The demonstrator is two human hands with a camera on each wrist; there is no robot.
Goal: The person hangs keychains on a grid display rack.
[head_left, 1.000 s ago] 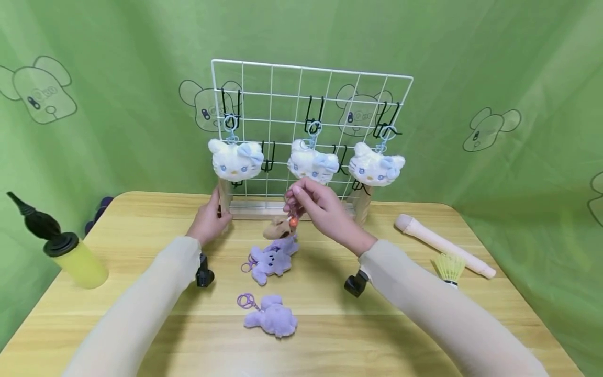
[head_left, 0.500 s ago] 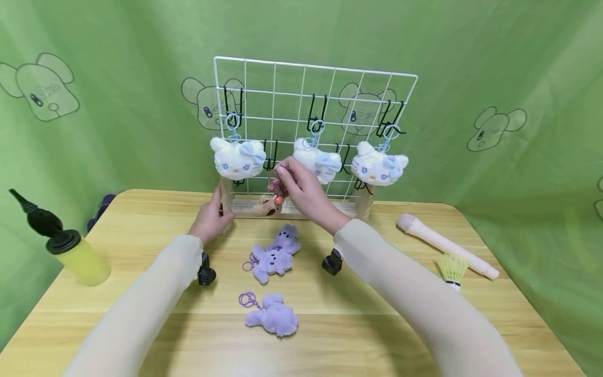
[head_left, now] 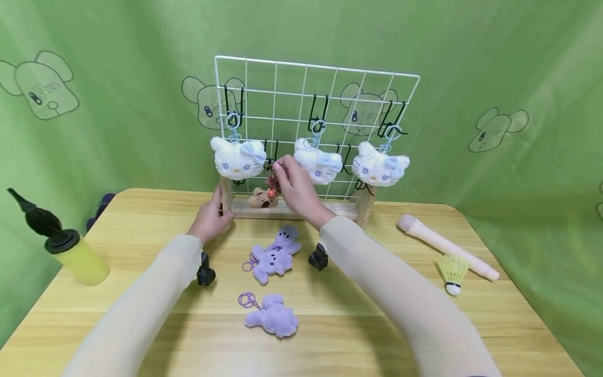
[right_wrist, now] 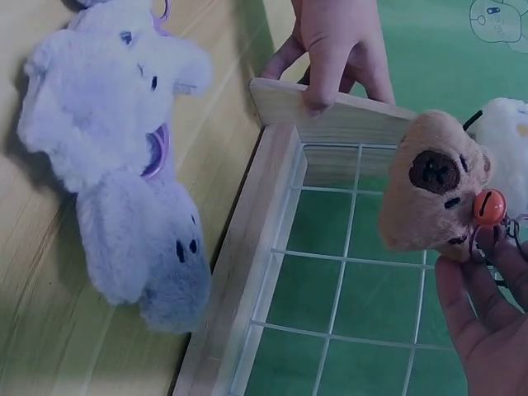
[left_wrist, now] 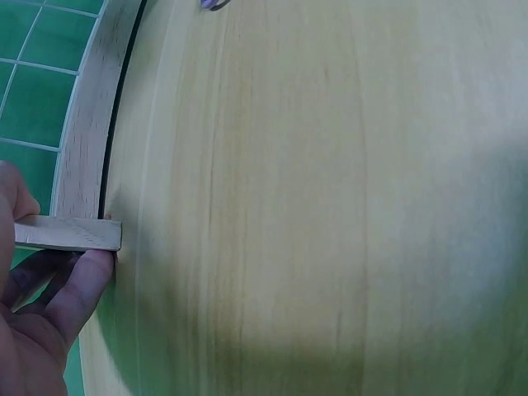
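My right hand (head_left: 298, 189) pinches the ring end of a brown plush keychain (head_left: 261, 199) in front of the grid rack's lower middle. In the right wrist view its dark nose and orange bell (right_wrist: 489, 207) show beside my fingertips. My left hand (head_left: 209, 219) grips the rack's left wooden side piece (left_wrist: 74, 233), thumb and fingers on opposite faces. The white wire grid (head_left: 287, 94) carries black hooks. Three white cat plush keychains hang on its upper row: left (head_left: 238, 159), middle (head_left: 319, 163) and right (head_left: 380, 164). A lower hook (head_left: 270, 157) is just above my right fingertips.
Two purple plush keychains (head_left: 273, 262) overlap on the table before the rack, and a third (head_left: 275, 316) lies nearer. At right are a pale pink microphone (head_left: 445, 246) and a yellow shuttlecock (head_left: 453, 269). A yellow pump bottle (head_left: 84, 262) stands at left. Green curtain hangs behind.
My right hand has moved left and up with the brown plush keychain, from above the purple plushes to beneath a lower hook. My left hand has stayed on the side piece.
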